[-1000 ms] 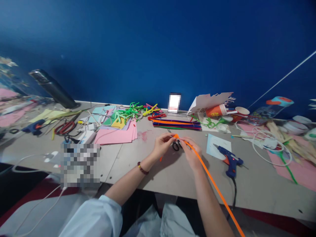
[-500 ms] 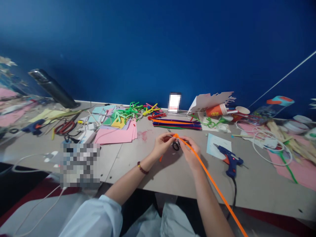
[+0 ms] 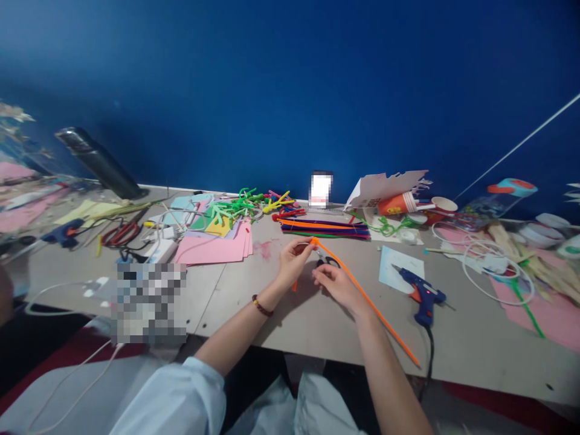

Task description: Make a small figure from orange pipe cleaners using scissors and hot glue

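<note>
An orange pipe cleaner (image 3: 344, 269) is pinched near its upper end between the thumb and fingers of my left hand (image 3: 293, 261). A small bent or wrapped part sits at those fingertips. Its long tail slants down to the right, past my right hand (image 3: 336, 284), and a short orange end (image 3: 295, 285) hangs below my left hand. My right hand is lower, its fingers loosely curled together with nothing visible in them. Just behind it lie scissors (image 3: 333, 261) with black handles, partly hidden.
A bundle of coloured pipe cleaners (image 3: 324, 228) lies beyond my hands. A blue glue gun (image 3: 423, 293) rests to the right, partly on light blue paper (image 3: 389, 266). Pink paper (image 3: 208, 249) and green shapes (image 3: 226, 208) are at the left. A dark bottle (image 3: 102, 163) leans farther left.
My right hand has come off the orange pipe cleaner and moved down and slightly left. The tail has swung inward, and my left hand has shifted slightly left and up.
</note>
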A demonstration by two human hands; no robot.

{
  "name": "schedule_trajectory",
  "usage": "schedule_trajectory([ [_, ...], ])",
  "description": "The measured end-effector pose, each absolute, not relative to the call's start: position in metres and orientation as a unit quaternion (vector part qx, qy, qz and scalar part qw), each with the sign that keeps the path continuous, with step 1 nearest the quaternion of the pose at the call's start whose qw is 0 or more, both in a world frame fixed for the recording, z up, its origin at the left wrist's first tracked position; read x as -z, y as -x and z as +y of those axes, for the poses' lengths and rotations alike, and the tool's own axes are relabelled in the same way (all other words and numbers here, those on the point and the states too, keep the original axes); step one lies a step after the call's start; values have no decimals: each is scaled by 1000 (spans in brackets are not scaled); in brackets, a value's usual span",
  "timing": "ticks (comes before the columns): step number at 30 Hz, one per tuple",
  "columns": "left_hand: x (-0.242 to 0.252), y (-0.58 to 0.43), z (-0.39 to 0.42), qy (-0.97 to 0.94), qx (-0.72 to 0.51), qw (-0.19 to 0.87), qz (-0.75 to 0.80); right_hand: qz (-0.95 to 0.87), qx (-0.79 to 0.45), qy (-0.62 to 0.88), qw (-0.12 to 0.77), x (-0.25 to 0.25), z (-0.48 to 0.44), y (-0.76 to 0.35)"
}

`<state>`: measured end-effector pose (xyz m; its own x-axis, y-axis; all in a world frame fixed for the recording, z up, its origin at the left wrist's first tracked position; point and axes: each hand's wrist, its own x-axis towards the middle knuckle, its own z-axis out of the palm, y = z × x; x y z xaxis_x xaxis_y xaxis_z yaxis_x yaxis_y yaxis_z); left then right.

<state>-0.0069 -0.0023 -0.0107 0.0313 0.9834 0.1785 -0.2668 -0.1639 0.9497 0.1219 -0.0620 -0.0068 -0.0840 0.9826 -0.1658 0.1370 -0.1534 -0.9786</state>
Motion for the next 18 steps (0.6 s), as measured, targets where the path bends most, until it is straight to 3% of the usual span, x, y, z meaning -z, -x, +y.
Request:
schedule_trajectory([
  [5, 13, 8, 2, -485, -604, 507, 377, -637, -524, 481, 296, -19, -84, -114],
  [10, 14, 7, 1, -494, -604, 501, 374, -677, -381, 549, 307, -36, -113, -132],
  [15, 9, 7, -3, -497, -594, 508, 376, -539, -86, 755, 362, -11, -144, -205],
  [18, 9, 7, -4, -515, -591, 497, 373, -431, 46, 856, 283, 4, -160, -250],
])
